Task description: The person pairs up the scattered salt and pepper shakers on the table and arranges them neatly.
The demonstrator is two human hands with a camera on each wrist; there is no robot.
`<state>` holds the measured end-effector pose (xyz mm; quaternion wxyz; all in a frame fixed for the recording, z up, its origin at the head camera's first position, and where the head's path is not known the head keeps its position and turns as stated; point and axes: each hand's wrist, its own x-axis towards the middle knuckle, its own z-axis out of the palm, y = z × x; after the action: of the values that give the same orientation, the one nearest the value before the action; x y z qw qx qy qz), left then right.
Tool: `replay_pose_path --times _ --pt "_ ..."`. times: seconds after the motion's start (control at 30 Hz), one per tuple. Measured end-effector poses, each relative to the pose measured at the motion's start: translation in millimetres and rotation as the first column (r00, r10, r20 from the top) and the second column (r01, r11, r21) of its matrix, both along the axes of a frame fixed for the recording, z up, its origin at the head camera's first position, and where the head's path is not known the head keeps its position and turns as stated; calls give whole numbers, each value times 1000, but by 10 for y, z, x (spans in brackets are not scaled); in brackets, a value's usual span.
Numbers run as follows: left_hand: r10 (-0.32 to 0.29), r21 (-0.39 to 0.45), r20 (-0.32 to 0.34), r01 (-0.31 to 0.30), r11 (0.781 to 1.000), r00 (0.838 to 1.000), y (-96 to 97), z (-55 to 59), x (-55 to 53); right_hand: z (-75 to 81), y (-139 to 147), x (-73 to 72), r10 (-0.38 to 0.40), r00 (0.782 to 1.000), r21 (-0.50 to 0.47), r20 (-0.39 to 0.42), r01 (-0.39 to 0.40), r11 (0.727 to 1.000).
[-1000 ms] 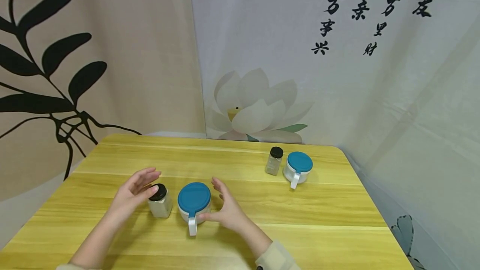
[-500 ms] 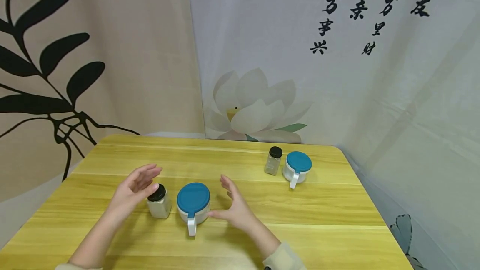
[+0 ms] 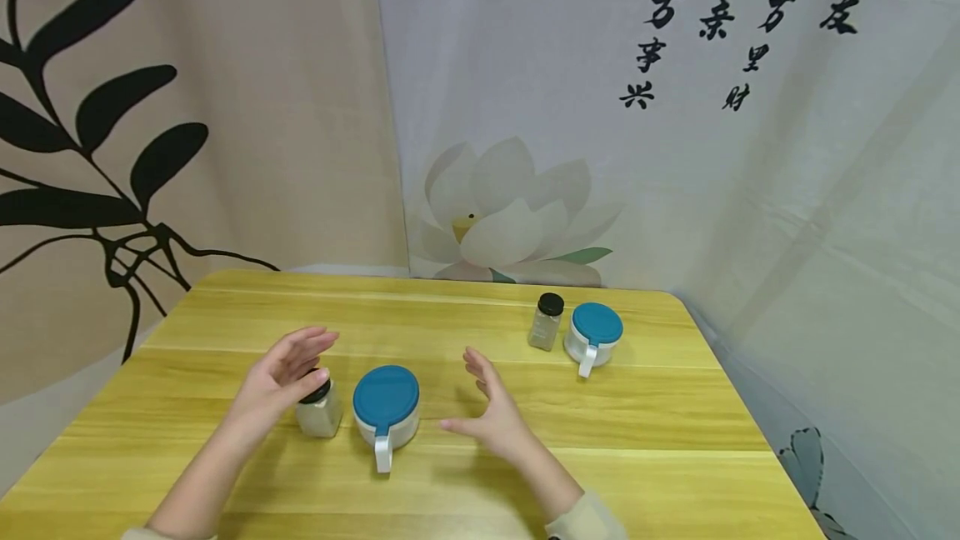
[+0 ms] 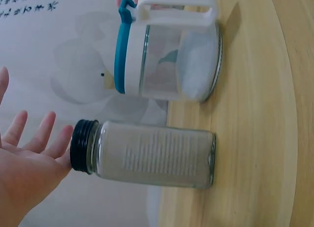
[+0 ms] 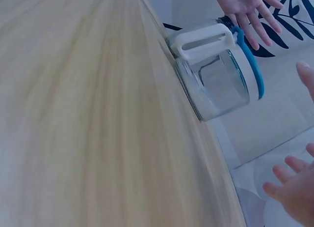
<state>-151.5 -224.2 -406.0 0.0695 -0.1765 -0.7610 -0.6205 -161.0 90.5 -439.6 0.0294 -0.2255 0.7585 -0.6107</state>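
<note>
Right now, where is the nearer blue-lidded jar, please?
In the head view, that jar stands left of centre, between the nearer black-capped bottle and the right hand.

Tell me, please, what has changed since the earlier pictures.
The right hand has moved rightward, away from the near blue-lidded jar; the left hand has shifted slightly right by the near black-capped jar. Those jars and the far jars stayed put.
</note>
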Motion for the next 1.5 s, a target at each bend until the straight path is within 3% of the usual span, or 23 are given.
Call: replay_pose_path --times 0.63,1.5 --pt "-68 38 -76 71 997 995 281 9 -42 33 270 12 -46 999 -1 20 46 999" --pt "-80 56 20 79 995 997 620 -50 -69 65 594 55 -152 988 7 -18 152 988"
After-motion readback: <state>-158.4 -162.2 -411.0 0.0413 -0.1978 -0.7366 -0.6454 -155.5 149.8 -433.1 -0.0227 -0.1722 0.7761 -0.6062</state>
